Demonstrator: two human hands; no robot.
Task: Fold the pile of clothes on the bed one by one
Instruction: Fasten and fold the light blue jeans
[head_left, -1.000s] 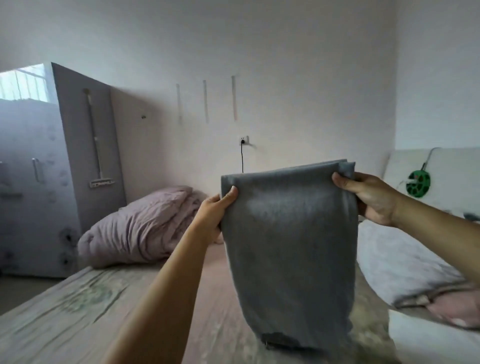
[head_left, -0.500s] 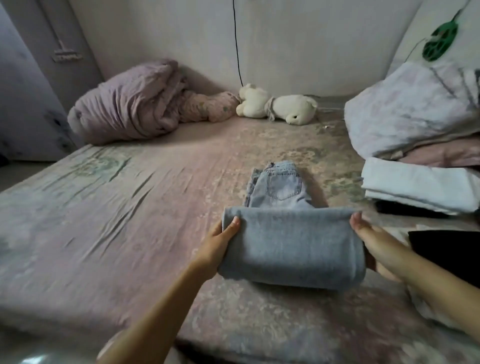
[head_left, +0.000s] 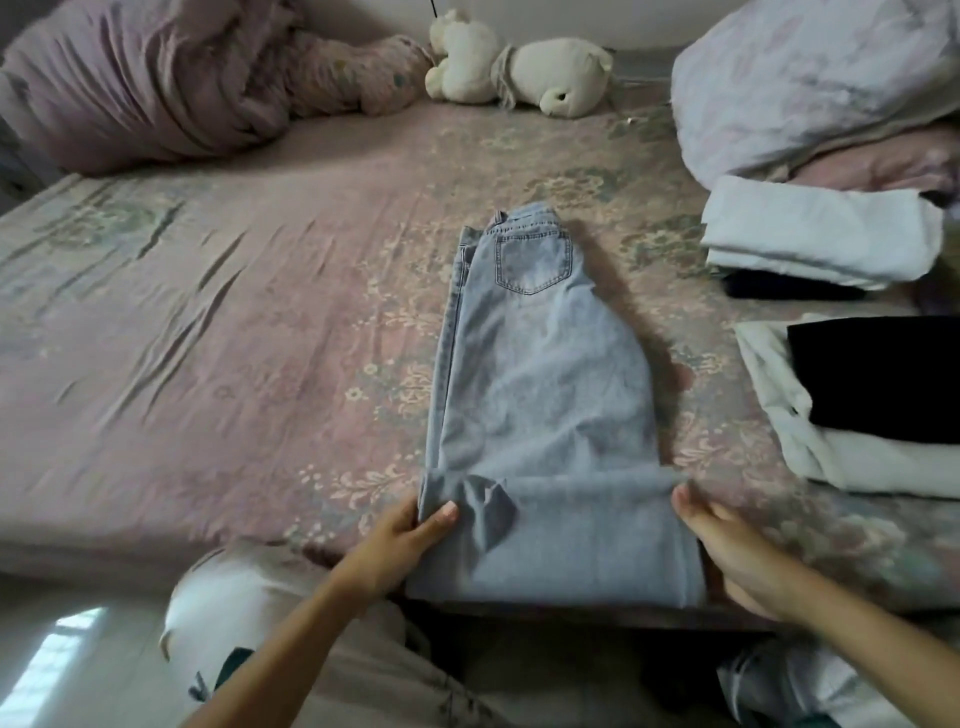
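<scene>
Light blue jeans (head_left: 540, 374) lie lengthwise on the floral bed sheet (head_left: 234, 322), waistband and back pocket at the far end, the near end folded over at the bed's front edge. My left hand (head_left: 410, 535) grips the left end of that fold, thumb on top. My right hand (head_left: 727, 545) holds the right end of the fold with its fingers against the fabric's side. Folded clothes sit at the right: a white stack over a dark piece (head_left: 815, 234) and a black garment on a white one (head_left: 872, 379).
A rumpled mauve duvet (head_left: 145, 78) lies at the back left. A cream plush toy (head_left: 519, 67) rests against the wall. A pale bundle of bedding (head_left: 810, 83) fills the back right corner. My knees (head_left: 223, 613) are below the bed's front edge.
The jeans were held up in the air, then brought down onto the bed. The doubled fabric now lies stretched out flat, with my hands at the near fold.
</scene>
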